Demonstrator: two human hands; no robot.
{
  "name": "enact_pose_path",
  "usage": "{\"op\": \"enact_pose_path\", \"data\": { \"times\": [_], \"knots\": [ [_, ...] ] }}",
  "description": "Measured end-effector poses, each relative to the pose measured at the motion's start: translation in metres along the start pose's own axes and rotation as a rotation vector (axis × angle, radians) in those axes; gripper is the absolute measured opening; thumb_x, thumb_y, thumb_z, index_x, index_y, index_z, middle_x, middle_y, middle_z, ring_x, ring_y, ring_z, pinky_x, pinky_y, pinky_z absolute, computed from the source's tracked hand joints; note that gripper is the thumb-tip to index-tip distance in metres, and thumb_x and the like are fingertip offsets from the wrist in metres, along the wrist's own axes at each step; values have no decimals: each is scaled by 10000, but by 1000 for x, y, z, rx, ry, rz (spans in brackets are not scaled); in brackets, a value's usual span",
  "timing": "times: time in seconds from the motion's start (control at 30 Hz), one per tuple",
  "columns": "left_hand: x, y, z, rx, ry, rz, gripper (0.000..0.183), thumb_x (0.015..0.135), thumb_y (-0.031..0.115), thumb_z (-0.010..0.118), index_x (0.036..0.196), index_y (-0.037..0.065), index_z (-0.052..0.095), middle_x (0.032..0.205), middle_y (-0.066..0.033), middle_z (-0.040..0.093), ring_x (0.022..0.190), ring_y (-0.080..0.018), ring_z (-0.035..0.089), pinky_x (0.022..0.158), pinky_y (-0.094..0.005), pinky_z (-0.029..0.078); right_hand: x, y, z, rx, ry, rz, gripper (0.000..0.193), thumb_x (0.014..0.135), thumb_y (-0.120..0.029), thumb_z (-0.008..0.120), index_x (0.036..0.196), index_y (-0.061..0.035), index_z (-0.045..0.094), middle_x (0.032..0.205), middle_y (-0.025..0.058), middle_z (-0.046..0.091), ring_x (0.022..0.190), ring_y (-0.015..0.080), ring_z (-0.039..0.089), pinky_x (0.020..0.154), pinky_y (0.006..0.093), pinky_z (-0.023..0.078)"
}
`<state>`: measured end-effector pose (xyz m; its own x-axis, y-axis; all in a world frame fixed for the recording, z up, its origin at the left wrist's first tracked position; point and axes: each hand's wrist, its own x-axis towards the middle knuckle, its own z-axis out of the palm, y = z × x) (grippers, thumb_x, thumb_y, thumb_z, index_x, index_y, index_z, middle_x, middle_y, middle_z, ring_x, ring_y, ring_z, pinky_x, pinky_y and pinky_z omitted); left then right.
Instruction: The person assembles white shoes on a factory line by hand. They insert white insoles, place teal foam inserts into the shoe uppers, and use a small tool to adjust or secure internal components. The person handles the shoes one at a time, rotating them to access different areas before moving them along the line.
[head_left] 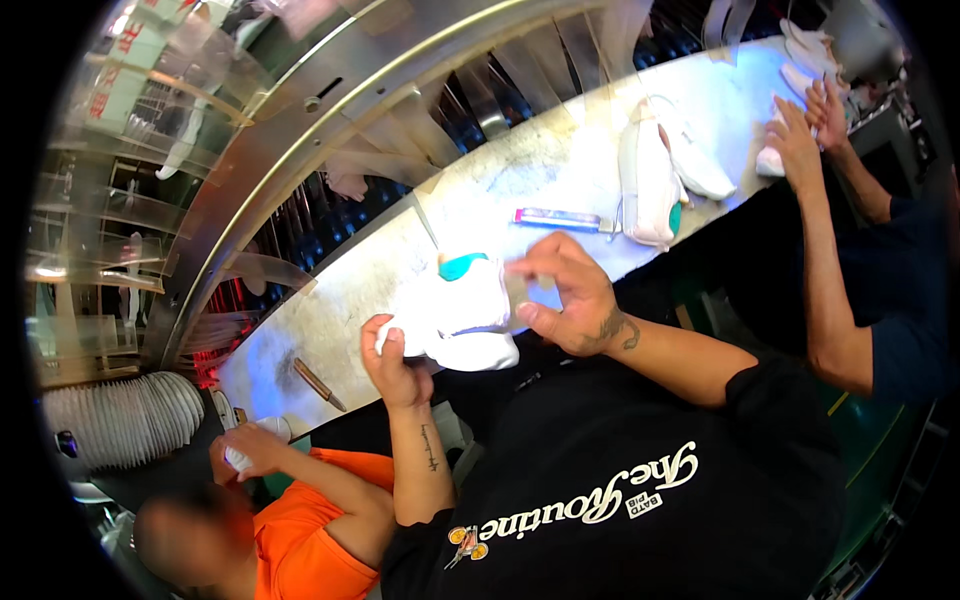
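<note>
A white shoe (477, 305) with a teal patch at its opening is raised over the near side of the worktable. My left hand (398, 368) is closed around its left end. Just below it shows another white shoe-like piece (475, 351), rounded at its right end; whether the two are joined I cannot tell. To the right, my right hand (575, 300) is open beside the shoe, thumb and fingers apart with nothing between them. Its fingertips come close to the shoe's right side, slightly blurred.
On the pale worktable (520, 165) lie a pair of white shoes (647, 185), a slim blue-and-pink tool (563, 220) and a brown-handled tool (318, 384). Plastic strips (490, 95) hang from a metal machine behind. Co-workers handle white pieces at left, in an orange shirt (320, 520), and at right.
</note>
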<state>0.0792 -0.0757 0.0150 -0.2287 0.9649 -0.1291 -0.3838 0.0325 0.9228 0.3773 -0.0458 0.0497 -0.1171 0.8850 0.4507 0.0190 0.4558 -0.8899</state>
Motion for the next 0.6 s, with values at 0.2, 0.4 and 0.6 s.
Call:
{"op": "enact_pose_path", "data": {
  "times": [0.2, 0.4, 0.6],
  "knots": [
    [-3, -27, 47, 77, -340, -219, 554, 1161, 474, 507, 1478, 21, 480, 1380, -131, 598, 1253, -209, 600, 1091, -377, 496, 68, -8, 17, -14, -319, -145, 242, 886, -213, 752, 1089, -92, 705, 1080, 65, 709, 1054, 289, 678, 1190, 537, 390],
    [-35, 31, 86, 610, -279, 443, 539, 999, 306, 666, 1393, -22, 499, 1395, -227, 479, 1309, -336, 493, 1159, -496, 404, 85, -11, 36, -128, -377, -257, 152, 872, -170, 746, 995, -96, 697, 973, 68, 708, 975, 289, 686, 1120, 501, 441],
    [-52, -2, 37, 954, -296, 913, 436, 962, 405, 637, 1201, 55, 538, 1241, -180, 516, 1167, -366, 478, 1132, -582, 364, 99, -12, 44, -73, -405, -117, 132, 902, -190, 760, 973, -85, 723, 995, 82, 724, 942, 278, 692, 901, 407, 535]
  ]
}}
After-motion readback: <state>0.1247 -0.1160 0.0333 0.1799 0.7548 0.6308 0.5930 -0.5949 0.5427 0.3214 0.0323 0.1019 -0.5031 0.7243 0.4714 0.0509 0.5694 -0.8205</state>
